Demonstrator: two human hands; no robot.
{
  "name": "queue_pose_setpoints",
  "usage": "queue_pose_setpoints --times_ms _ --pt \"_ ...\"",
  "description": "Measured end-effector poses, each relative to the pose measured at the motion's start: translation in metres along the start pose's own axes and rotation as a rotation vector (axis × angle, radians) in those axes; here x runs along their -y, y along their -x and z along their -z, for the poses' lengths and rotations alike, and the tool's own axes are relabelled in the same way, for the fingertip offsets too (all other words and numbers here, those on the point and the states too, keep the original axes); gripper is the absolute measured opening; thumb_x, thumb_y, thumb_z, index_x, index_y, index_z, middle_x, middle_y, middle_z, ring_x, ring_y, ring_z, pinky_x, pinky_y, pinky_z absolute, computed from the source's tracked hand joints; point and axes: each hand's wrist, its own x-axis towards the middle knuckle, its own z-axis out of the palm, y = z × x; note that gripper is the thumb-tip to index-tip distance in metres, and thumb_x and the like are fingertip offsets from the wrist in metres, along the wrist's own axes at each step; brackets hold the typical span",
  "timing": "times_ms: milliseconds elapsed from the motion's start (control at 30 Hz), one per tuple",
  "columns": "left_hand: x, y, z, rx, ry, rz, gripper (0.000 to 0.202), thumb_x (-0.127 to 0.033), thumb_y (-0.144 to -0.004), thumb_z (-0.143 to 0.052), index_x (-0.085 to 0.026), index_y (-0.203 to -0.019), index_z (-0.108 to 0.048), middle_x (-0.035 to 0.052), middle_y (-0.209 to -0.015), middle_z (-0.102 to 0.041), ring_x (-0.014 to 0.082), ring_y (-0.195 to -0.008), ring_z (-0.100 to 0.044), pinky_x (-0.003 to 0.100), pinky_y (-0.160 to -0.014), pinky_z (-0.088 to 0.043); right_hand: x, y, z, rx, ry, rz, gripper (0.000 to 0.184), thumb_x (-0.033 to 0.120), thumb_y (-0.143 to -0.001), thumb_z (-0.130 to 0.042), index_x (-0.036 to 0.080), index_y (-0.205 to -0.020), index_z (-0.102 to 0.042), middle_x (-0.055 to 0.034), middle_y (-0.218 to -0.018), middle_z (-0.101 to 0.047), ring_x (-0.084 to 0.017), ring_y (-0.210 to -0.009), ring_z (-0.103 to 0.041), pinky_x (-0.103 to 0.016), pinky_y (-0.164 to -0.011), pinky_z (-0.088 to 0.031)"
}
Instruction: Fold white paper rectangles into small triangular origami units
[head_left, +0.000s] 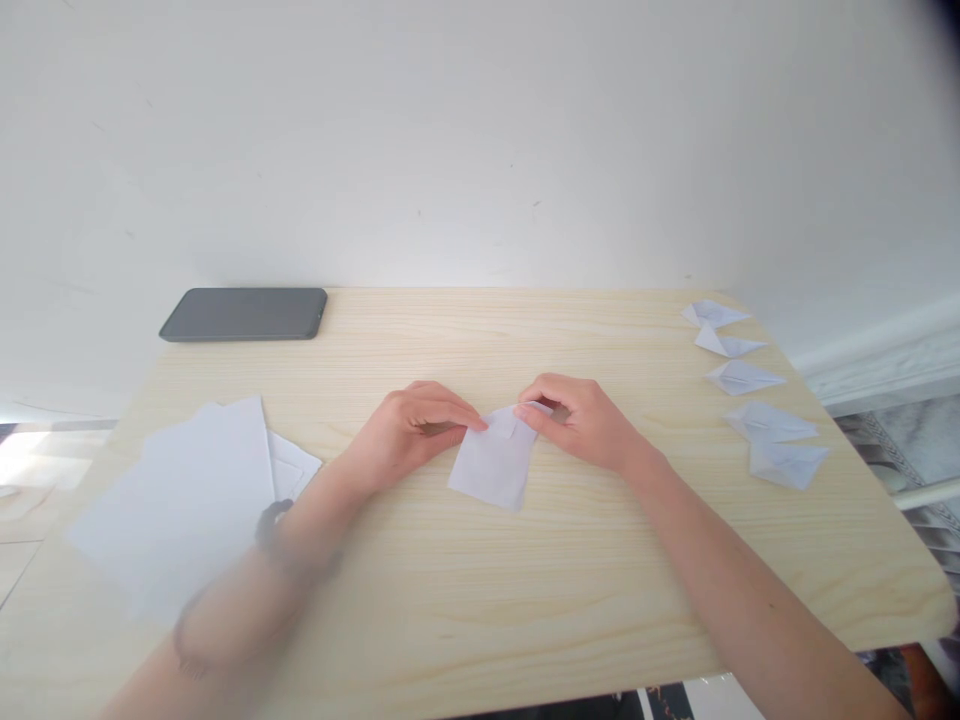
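Note:
A small white sheet of paper (491, 468) lies at the middle of the table, its far edge partly folded over. My left hand (420, 425) pinches its far left corner between thumb and fingers. At the far right corner, my right hand (574, 415) grips the paper the same way, with a folded tip showing between thumb and forefinger. The fingertips of both hands hide parts of the folded edge.
White paper sheets (195, 490) lie in a loose pile at the left, partly under my left forearm. A dark phone (246, 314) rests at the back left. Several folded paper shapes (744, 378) line the table's right side. A white wall (480, 140) stands behind.

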Motion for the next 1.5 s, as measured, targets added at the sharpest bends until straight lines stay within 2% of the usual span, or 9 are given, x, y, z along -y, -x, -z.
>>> queue_pose_setpoints --times_ms 133,267,433,667,800,967,1167,1367,1500 --pt "0.006 0.0 -0.003 -0.092 -0.15 -0.032 0.018 -0.021 -0.085 -0.054 -0.023 -0.093 -0.071 0.0046 -0.091 -0.068 0.0168 -0.088 -0.058 0.03 -0.079 -0.047 0.0 -0.001 -0.002 -0.172 0.134 0.092 0.026 0.024 -0.082 -0.054 0.025 -0.108 -0.059 -0.0057 -0.109 -0.055 -0.02 -0.104 -0.049 -0.036 -0.089 -0.041" --pt "0.012 0.001 -0.003 -0.209 -0.328 -0.006 0.02 -0.023 -0.086 -0.053 -0.023 -0.097 -0.07 0.0058 -0.094 -0.064 0.0179 -0.092 -0.055 0.032 -0.081 -0.047 0.006 0.0 -0.005 -0.139 0.195 0.19 0.02 0.03 -0.082 -0.057 0.026 -0.099 -0.066 -0.0052 -0.1 -0.057 -0.019 -0.094 -0.051 -0.037 -0.088 -0.041" --pt "0.013 0.002 -0.003 -0.188 -0.401 0.001 0.022 -0.023 -0.087 -0.05 -0.023 -0.098 -0.069 0.0074 -0.099 -0.06 0.0181 -0.095 -0.054 0.033 -0.081 -0.048 0.009 -0.001 -0.014 -0.042 0.176 0.245 0.02 0.033 -0.083 -0.058 0.024 -0.098 -0.067 -0.0046 -0.098 -0.059 -0.017 -0.091 -0.053 -0.034 -0.086 -0.04" --pt "0.011 0.003 -0.009 -0.17 -0.564 -0.041 0.022 -0.027 -0.089 -0.048 -0.023 -0.102 -0.066 0.005 -0.116 -0.063 0.0222 -0.113 -0.053 0.041 -0.095 -0.041 0.007 -0.002 -0.017 -0.134 0.304 0.168 0.017 0.031 -0.084 -0.056 0.026 -0.092 -0.069 -0.0036 -0.094 -0.064 -0.018 -0.086 -0.054 -0.037 -0.083 -0.036" --pt "0.007 0.003 -0.01 -0.121 -0.647 -0.019 0.026 -0.026 -0.091 -0.044 -0.022 -0.11 -0.062 0.0046 -0.122 -0.06 0.0232 -0.118 -0.049 0.041 -0.096 -0.039 0.005 -0.003 -0.016 -0.138 0.237 0.164 0.017 0.029 -0.086 -0.053 0.024 -0.091 -0.068 -0.0034 -0.091 -0.064 -0.016 -0.085 -0.056 -0.034 -0.082 -0.038" --pt "-0.002 0.002 -0.011 -0.023 -0.685 -0.025 0.033 -0.026 -0.091 -0.042 -0.023 -0.123 -0.053 0.0058 -0.13 -0.053 0.0262 -0.124 -0.042 0.046 -0.101 -0.033 0.004 -0.008 -0.016 -0.218 0.088 -0.072 0.02 0.03 -0.087 -0.049 0.019 -0.079 -0.064 -0.0042 -0.083 -0.062 -0.014 -0.074 -0.056 -0.028 -0.067 -0.042" --pt "-0.008 0.003 -0.015 0.015 -0.716 -0.068 0.034 -0.023 -0.092 -0.04 -0.018 -0.124 -0.05 0.0085 -0.127 -0.054 0.0261 -0.125 -0.041 0.046 -0.104 -0.032 0.003 -0.011 -0.02 -0.303 0.116 -0.198 0.012 0.031 -0.081 -0.056 0.02 -0.084 -0.062 -0.0026 -0.077 -0.063 -0.016 -0.074 -0.056 -0.031 -0.069 -0.041" --pt "-0.012 0.003 -0.017 0.002 -0.728 -0.041 0.031 -0.022 -0.09 -0.041 -0.015 -0.117 -0.055 0.0084 -0.119 -0.058 0.0267 -0.123 -0.042 0.043 -0.103 -0.036 0.001 -0.011 -0.019 -0.253 0.129 -0.164 0.013 0.029 -0.084 -0.054 0.021 -0.086 -0.064 -0.0042 -0.085 -0.064 -0.018 -0.082 -0.056 -0.033 -0.074 -0.041" --pt "-0.013 0.003 -0.018 0.001 -0.731 -0.011 0.033 -0.024 -0.091 -0.04 -0.017 -0.12 -0.053 0.0086 -0.122 -0.056 0.0268 -0.124 -0.041 0.043 -0.103 -0.036 0.001 -0.008 -0.006 -0.13 0.06 -0.104 0.012 0.026 -0.085 -0.053 0.021 -0.083 -0.063 -0.0033 -0.087 -0.063 -0.017 -0.085 -0.054 -0.033 -0.081 -0.041"
